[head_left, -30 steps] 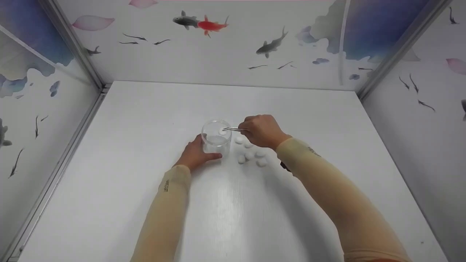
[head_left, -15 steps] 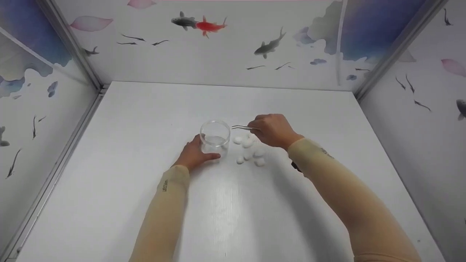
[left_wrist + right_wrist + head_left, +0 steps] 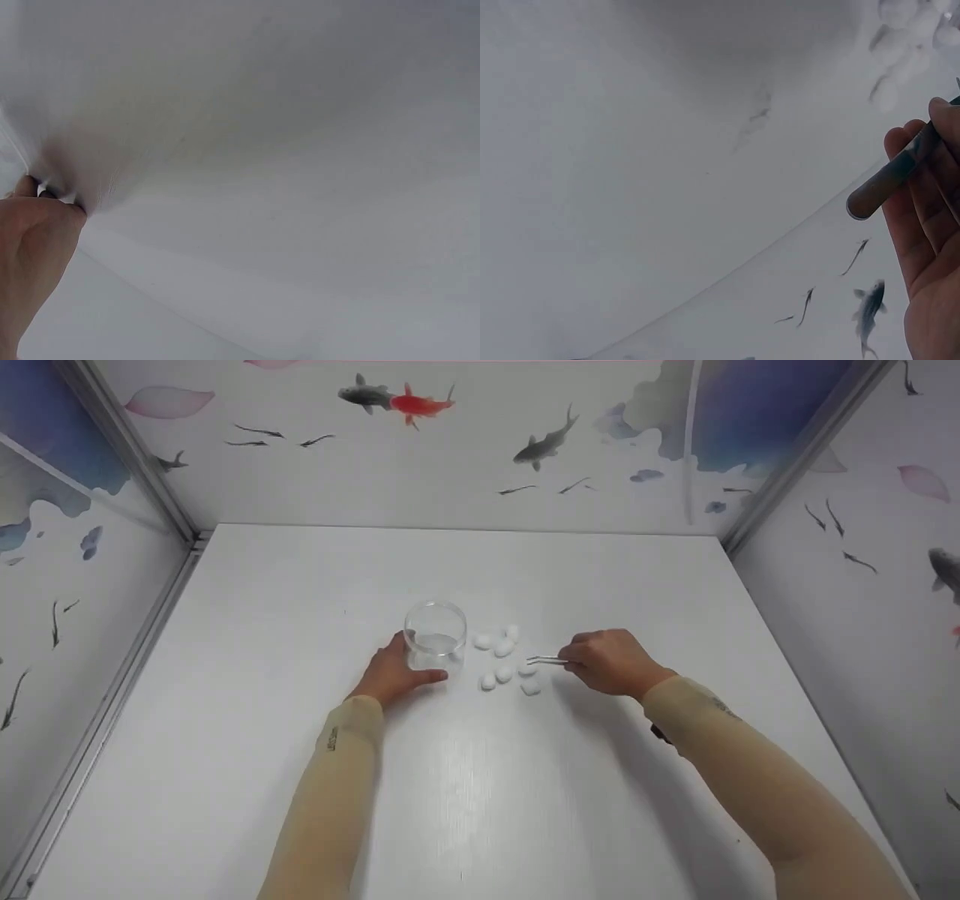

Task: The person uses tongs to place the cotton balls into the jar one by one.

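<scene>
On the white table my left hand [image 3: 396, 673] grips a clear jar [image 3: 436, 639], thumb along its near side and fingers round the left. In the left wrist view, part of the left hand [image 3: 37, 240] shows at the left edge. To the jar's right lie several white cotton balls [image 3: 503, 648]. My right hand [image 3: 611, 661] pinches metal tweezers [image 3: 551, 660] with bent tips, held sideways, the tips right over a cotton ball on the right of the group. The right wrist view shows the rounded end of the tweezers [image 3: 881, 191] sticking out past the fingers.
White panels with painted fish and petals stand behind the table [image 3: 247, 780] and on both sides. Metal posts [image 3: 154, 457] mark the corners. Sleeves [image 3: 322, 802] cover both forearms.
My right hand has drawn the tweezers from the jar's mouth, where a white ball was at the tips, then right and nearer to the cotton balls. The left hand keeps its grip.
</scene>
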Action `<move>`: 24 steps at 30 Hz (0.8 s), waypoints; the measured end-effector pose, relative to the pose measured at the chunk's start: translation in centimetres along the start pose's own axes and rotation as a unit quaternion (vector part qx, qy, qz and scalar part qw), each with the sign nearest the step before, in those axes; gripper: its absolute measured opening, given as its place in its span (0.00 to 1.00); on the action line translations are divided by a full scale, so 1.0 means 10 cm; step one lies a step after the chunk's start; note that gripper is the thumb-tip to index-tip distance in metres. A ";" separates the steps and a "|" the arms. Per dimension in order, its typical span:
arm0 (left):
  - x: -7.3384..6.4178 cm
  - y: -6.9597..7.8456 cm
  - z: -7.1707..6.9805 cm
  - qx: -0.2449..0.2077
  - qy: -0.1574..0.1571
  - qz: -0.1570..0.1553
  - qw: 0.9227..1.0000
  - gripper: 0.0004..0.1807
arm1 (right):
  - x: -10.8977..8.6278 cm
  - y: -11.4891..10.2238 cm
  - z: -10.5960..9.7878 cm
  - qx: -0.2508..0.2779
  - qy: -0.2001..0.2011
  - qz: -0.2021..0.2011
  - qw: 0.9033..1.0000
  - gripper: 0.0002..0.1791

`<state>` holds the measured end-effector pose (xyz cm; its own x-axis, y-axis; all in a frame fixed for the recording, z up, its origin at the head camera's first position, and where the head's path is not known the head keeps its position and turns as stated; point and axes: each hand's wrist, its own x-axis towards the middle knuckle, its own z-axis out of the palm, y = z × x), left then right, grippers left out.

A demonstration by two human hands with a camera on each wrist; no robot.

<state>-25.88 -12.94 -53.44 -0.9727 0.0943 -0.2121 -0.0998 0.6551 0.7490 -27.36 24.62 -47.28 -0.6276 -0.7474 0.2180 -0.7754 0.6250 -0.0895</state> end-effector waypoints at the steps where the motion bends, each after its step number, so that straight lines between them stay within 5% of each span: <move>1: 0.00 0.00 0.00 0.000 -0.001 -0.001 1.000 0.62 | -0.04 0.00 0.01 0.002 -0.003 0.000 1.000 0.09; 10: 0.00 0.00 0.00 0.009 0.005 -0.001 1.000 0.63 | -0.23 0.01 0.12 0.002 -0.021 -0.003 1.000 0.09; 24: 0.01 -0.01 -0.01 0.004 -0.001 -0.005 1.000 0.64 | -0.27 -0.01 0.19 -0.006 -0.027 -0.004 1.000 0.08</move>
<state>-26.02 -13.04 -53.48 -0.9713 0.0881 -0.2209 -0.1088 0.6614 0.7421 -25.77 26.15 -49.67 -0.6244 -0.7634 0.1651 -0.7798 0.6212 -0.0771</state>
